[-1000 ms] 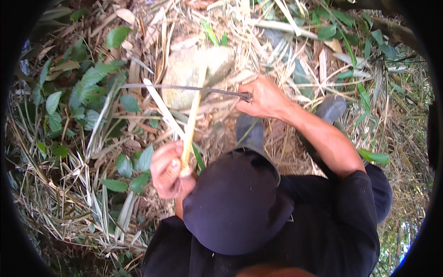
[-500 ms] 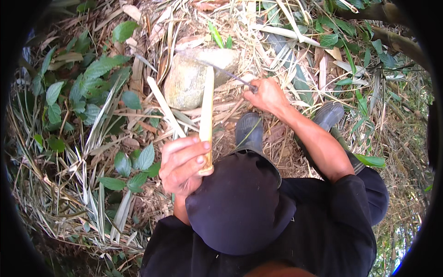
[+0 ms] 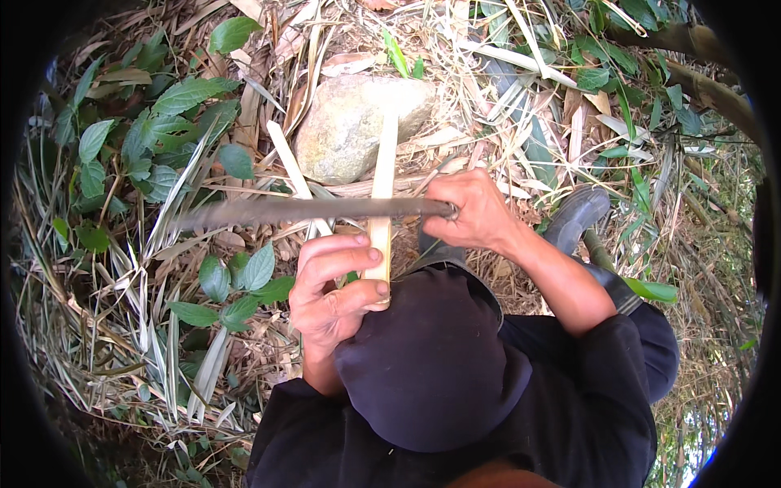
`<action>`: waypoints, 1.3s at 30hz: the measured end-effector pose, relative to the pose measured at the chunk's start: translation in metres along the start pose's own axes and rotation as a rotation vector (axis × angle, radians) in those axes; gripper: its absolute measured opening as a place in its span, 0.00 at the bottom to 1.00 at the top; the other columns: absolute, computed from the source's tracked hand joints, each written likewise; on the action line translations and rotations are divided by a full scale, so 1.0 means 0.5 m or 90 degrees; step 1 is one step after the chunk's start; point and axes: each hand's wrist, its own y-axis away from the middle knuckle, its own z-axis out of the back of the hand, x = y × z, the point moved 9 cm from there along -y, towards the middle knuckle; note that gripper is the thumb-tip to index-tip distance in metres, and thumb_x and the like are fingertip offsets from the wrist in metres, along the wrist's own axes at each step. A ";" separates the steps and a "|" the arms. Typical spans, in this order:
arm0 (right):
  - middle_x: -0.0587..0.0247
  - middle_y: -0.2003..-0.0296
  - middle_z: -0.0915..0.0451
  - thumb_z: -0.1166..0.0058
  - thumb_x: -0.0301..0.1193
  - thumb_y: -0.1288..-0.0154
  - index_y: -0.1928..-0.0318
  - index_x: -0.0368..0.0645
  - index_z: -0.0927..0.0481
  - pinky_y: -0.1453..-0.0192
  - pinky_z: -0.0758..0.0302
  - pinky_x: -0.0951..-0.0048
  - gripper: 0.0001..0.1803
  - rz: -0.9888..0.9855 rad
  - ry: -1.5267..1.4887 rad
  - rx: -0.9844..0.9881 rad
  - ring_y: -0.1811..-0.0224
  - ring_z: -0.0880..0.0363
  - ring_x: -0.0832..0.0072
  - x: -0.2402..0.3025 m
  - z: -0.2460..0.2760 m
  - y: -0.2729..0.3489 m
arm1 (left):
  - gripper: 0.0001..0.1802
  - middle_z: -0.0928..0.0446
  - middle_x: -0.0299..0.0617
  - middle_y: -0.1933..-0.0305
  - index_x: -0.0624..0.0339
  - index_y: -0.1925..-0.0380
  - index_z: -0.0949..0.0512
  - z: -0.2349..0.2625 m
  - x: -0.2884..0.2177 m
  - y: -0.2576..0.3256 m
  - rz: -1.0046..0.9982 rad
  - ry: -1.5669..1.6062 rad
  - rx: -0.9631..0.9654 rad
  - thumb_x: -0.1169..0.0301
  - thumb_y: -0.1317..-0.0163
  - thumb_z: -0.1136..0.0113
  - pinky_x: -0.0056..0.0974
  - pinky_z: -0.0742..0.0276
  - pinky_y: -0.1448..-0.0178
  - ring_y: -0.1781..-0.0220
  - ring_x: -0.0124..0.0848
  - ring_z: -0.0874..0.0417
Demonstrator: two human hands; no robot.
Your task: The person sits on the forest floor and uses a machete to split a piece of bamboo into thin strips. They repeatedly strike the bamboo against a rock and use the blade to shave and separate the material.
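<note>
My left hand (image 3: 329, 289) grips the near end of a pale split bamboo strip (image 3: 382, 183) that points away from me toward a grey rock (image 3: 358, 122). My right hand (image 3: 472, 211) is closed on the handle of a long dark knife blade (image 3: 301, 211). The blade lies crosswise over the strip, just beyond my left fingers, its tip pointing left. My dark cap (image 3: 431, 358) hides the lower part of the strip and part of my left wrist.
Dry bamboo leaves and straw cover the ground. Green leafy plants (image 3: 163, 122) grow on the left. Another pale strip (image 3: 289, 167) lies beside the rock. My dark rubber boot (image 3: 573, 215) is to the right, and thick bamboo stems (image 3: 700, 73) are at the upper right.
My left hand has drawn the strip closer and held it more upright. My right hand has swung the blade back across the strip, level and pointing left.
</note>
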 end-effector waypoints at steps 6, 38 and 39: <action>0.58 0.85 0.29 0.36 0.29 0.59 0.79 0.40 0.26 0.77 0.30 0.61 0.11 -0.059 0.044 0.028 0.82 0.25 0.58 -0.022 0.005 -0.004 | 0.14 0.27 0.41 0.59 0.55 0.70 0.13 0.010 0.009 0.033 0.045 0.040 -0.110 0.78 0.61 0.25 0.39 0.20 0.52 0.55 0.40 0.21; 0.55 0.89 0.25 0.43 0.39 0.48 0.74 0.41 0.16 0.78 0.21 0.59 0.14 -0.178 0.098 0.143 0.88 0.25 0.62 -0.070 -0.002 -0.032 | 0.10 0.22 0.47 0.56 0.60 0.70 0.20 0.027 0.042 0.063 0.038 0.049 -0.242 0.66 0.40 0.32 0.41 0.25 0.52 0.56 0.43 0.23; 0.55 0.89 0.25 0.43 0.39 0.48 0.74 0.41 0.15 0.78 0.22 0.59 0.14 -0.218 0.121 0.167 0.88 0.25 0.62 -0.081 0.000 -0.033 | 0.10 0.21 0.47 0.58 0.60 0.70 0.20 0.027 0.047 0.053 0.025 0.034 -0.231 0.66 0.40 0.32 0.41 0.25 0.53 0.56 0.43 0.23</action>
